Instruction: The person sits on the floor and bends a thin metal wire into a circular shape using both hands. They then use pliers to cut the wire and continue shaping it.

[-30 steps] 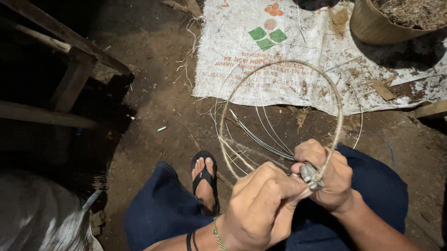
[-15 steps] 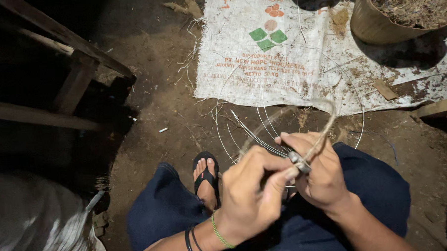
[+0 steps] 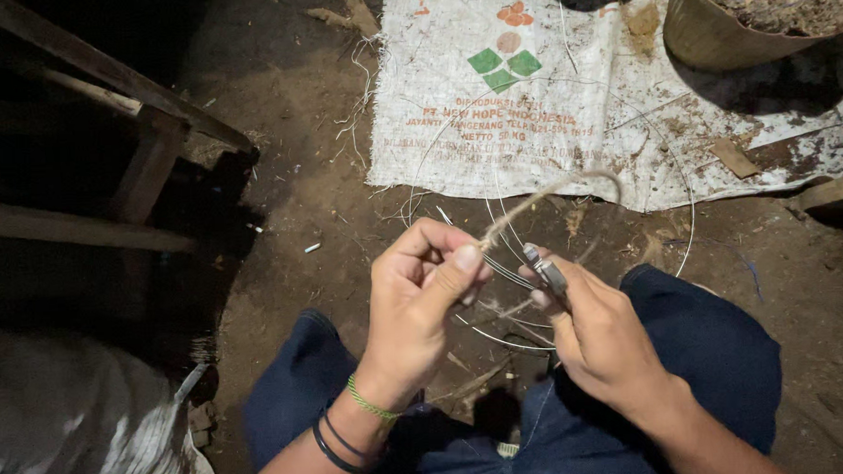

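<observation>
Left hand [image 3: 419, 298] pinches the tan twine [image 3: 542, 197] tight; it arcs off toward 2 o'clock, over the right hand [image 3: 598, 338], whose grip is closed on the wire hoops [image 3: 497, 267] lying between both hands.

- The bucket [image 3: 713, 35] is cut off by the top edge.
- The wire hoop's [image 3: 687, 228] near part is hidden behind the hands.
- The left side, around the wooden frame [image 3: 148, 172], is too dark to tell.
</observation>
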